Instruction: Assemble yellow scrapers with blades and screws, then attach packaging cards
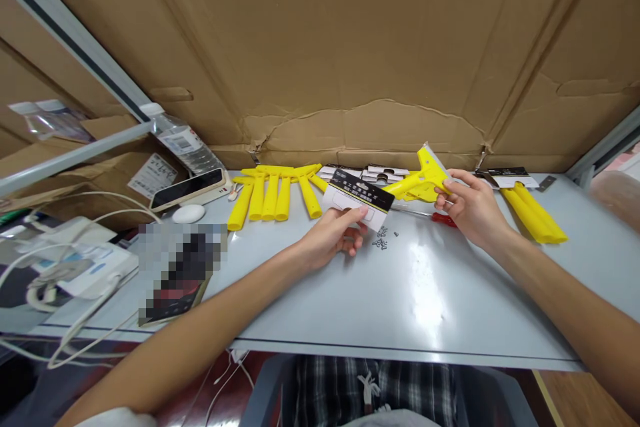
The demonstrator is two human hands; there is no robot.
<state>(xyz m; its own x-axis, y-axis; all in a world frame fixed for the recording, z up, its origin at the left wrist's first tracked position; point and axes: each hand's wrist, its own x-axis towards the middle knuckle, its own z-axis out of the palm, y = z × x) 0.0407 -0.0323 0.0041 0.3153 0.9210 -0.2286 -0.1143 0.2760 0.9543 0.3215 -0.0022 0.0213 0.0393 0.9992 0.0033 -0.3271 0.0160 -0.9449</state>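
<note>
My left hand (327, 240) is closed on a black-and-white header card (361, 195), thumb on its face. My right hand (473, 210) pinches the blade end of a yellow scraper (425, 177), which is tilted with its handle toward the card. Whether the scraper's handle touches the card I cannot tell. Below the card lies a small heap of screws (381, 240). A screwdriver with a red handle (443, 219) rests on the table beneath my right hand. More cards (385, 173) lie behind, partly hidden.
Several yellow scraper handles (270, 197) lie in a row at back left. Yellow scrapers with a card (535, 213) lie at right. A phone (187, 188), water bottle (185, 143), white round case (189, 213) and cables (75, 327) crowd the left. Cardboard (350, 47) walls the back.
</note>
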